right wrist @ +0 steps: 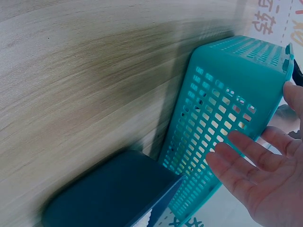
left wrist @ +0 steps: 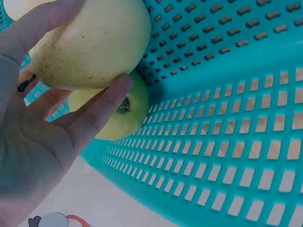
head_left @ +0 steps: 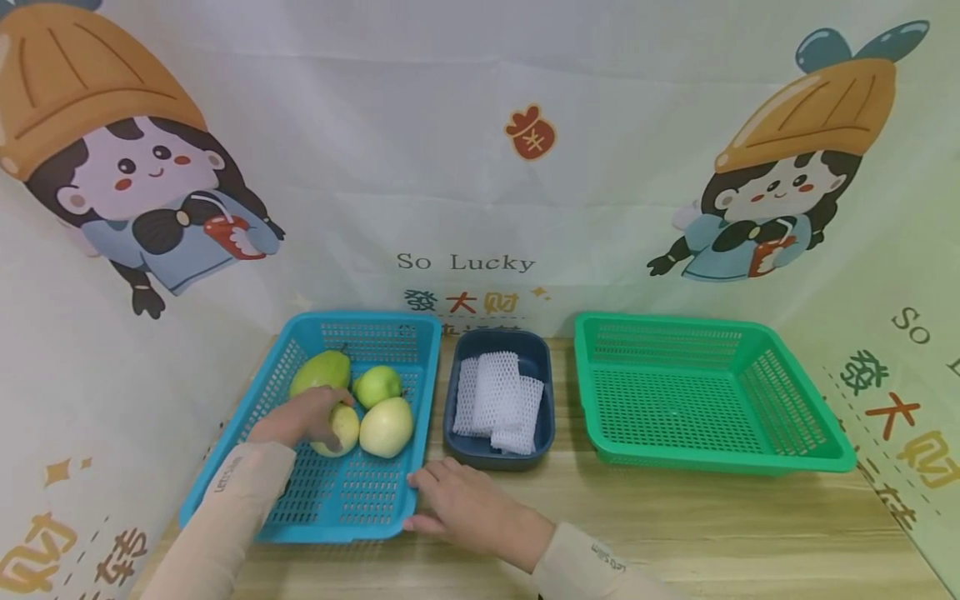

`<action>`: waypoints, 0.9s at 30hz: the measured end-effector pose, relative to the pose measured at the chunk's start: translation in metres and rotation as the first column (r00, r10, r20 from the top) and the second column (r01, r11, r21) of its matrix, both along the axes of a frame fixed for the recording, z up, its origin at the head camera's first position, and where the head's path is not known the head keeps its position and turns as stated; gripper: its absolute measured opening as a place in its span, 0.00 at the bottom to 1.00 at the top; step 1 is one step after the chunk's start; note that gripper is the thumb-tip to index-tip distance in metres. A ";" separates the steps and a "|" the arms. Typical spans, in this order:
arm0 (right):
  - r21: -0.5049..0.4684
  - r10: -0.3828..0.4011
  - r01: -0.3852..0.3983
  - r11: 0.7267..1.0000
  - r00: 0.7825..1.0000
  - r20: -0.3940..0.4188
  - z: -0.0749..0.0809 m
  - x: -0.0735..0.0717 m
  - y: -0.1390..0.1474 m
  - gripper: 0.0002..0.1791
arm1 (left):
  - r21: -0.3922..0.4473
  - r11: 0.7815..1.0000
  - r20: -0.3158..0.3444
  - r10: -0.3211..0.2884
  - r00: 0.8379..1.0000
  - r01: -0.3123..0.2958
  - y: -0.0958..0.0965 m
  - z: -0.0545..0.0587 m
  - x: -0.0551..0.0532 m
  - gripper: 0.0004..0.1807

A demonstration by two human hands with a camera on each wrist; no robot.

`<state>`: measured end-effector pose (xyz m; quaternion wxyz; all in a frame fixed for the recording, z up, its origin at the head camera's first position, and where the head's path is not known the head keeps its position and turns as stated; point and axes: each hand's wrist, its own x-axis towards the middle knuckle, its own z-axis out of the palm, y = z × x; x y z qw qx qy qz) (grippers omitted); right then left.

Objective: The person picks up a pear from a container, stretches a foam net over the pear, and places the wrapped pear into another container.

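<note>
My left hand is wrapped round a pale yellow fruit, thumb on one side, fingers on the other. It's smooth and roundish, brown-speckled with a stubby dark stem, and sits in the blue basket by the table's left edge. My right hand isn't gripping, just fairly straight fingers touching that basket's near right corner. Also in there: a bigger pale fruit, a shiny green apple and a longer green fruit. Basket's perforated plastic, btw. Towards the table's back edge, a rounded navy tub holds white foam-net sleeves; to its right is a green mesh basket. Table is streaky light wood grain, and creased pale cloth with cartoon prints and lettering walls it in.
</note>
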<state>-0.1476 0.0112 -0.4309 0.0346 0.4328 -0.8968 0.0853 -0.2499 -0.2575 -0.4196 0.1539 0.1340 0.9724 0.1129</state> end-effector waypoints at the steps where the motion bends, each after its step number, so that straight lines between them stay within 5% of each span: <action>1: -0.001 0.001 -0.001 1.000 1.000 -0.003 0.000 0.000 0.000 0.27 | 0.000 1.000 0.002 0.002 1.000 -0.002 0.000 0.000 0.000 0.36; 14: -0.010 0.001 -0.001 1.000 1.000 0.021 -0.001 0.000 0.000 0.27 | 0.002 1.000 0.006 0.007 1.000 -0.007 -0.002 0.001 0.004 0.35; 27: -0.024 -0.013 0.014 1.000 0.999 0.038 -0.002 0.000 0.000 0.27 | 0.022 1.000 -0.051 -0.014 0.999 0.015 -0.001 0.016 0.007 0.35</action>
